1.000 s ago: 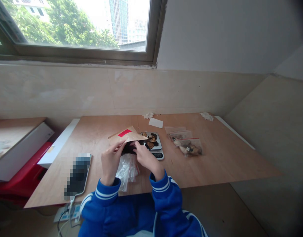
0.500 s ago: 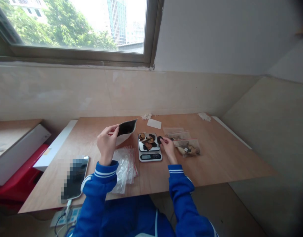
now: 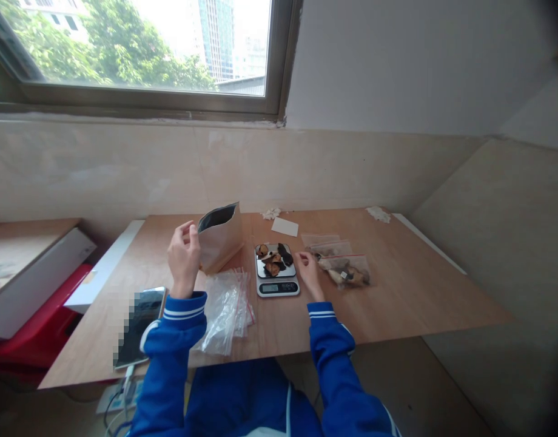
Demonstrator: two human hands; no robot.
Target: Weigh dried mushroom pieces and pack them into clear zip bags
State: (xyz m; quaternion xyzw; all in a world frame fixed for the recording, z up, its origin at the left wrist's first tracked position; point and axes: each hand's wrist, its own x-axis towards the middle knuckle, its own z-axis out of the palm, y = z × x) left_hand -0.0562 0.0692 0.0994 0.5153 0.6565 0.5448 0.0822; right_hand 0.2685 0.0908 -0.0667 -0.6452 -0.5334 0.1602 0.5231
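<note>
A kraft paper pouch (image 3: pixel 219 240) with a dark lining stands tilted on the table, its mouth open. My left hand (image 3: pixel 183 258) is raised beside it, fingers curled at its left edge, and does not visibly grip it. A digital kitchen scale (image 3: pixel 276 285) carries dark and brown dried pieces (image 3: pixel 273 260), possibly mushroom slices. My right hand (image 3: pixel 310 276) rests to the right of the scale, holding nothing visible. Its fingertips are close to a clear zip bag of dried pieces (image 3: pixel 345 272).
The plywood tabletop (image 3: pixel 397 291) also holds a pile of clear zip bags (image 3: pixel 227 312), a phone (image 3: pixel 140 321) with a cable, a white card (image 3: pixel 284 226) and tissue scraps (image 3: pixel 270 213). A wall and window lie behind; a white box (image 3: pixel 28 285) stands left.
The pouch has moved left and now stands on the table. The dark piece from my right hand now lies on the scale, and that hand has shifted slightly right.
</note>
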